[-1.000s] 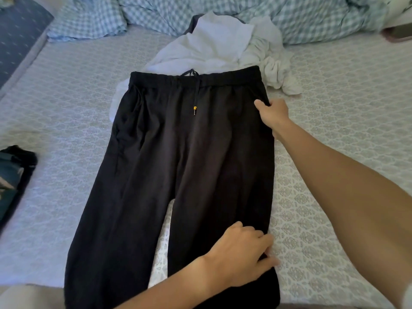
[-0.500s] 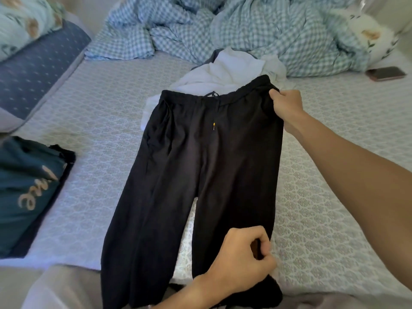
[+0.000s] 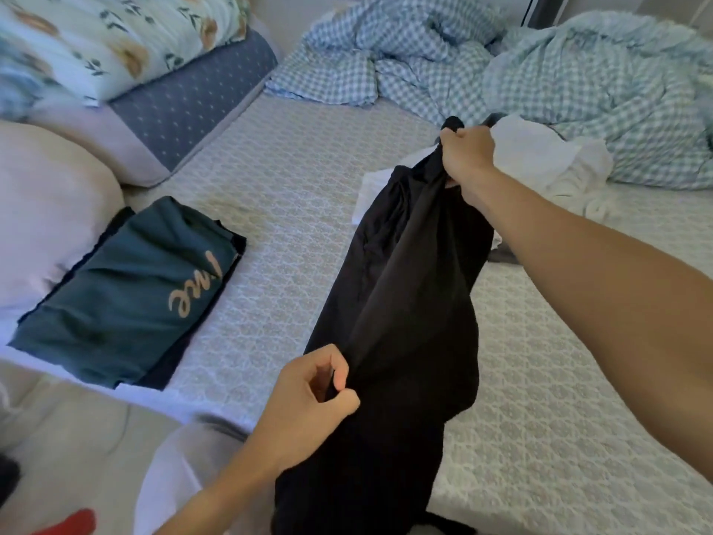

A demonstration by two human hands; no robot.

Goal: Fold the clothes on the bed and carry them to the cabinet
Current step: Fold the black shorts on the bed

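Observation:
The black trousers (image 3: 409,287) are lifted off the bed and doubled lengthwise, one leg swung over the other. My right hand (image 3: 468,154) grips the bunched waistband at the far end. My left hand (image 3: 308,407) pinches the leg fabric near the bed's front edge. Behind the waistband lies a heap of white clothes (image 3: 540,164). A folded dark green top (image 3: 127,299) with gold lettering rests on a dark garment at the left of the bed.
The patterned grey mattress (image 3: 293,210) spreads across the view. A crumpled blue checked duvet (image 3: 501,71) fills the far side. Pillows (image 3: 96,44) and a pink cushion (image 3: 42,210) line the left. Something red (image 3: 73,523) shows at the bottom left.
The trousers lay flat with both legs spread; now both hands have raised the right side and swung it leftward over the other leg. The view has turned to the left.

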